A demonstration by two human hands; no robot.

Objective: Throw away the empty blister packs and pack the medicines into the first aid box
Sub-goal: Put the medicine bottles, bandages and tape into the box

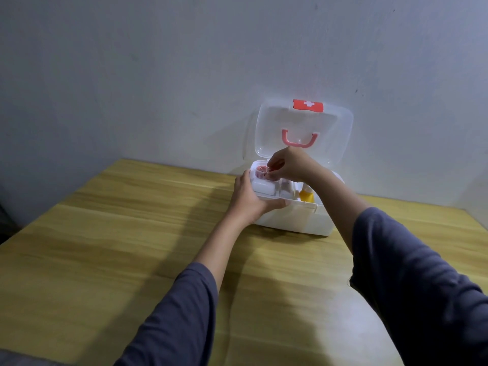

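Note:
The white first aid box [295, 220] stands open at the far side of the wooden table [132, 233], against the wall. Its clear lid [335, 128], with a red cross latch and pink handle, is upright. My left hand [248, 199] grips the box's front left corner. My right hand [287, 163] reaches over the inner tray and pinches a small round pink item [261, 172] in the tray's left rear compartment. A white container [261, 186] and a yellow item [306, 196] lie in other compartments. No blister packs are in view.
A pale wall [184, 75] runs right behind the box. The table edge falls away at the left. My dark sleeves cross the near part of the table.

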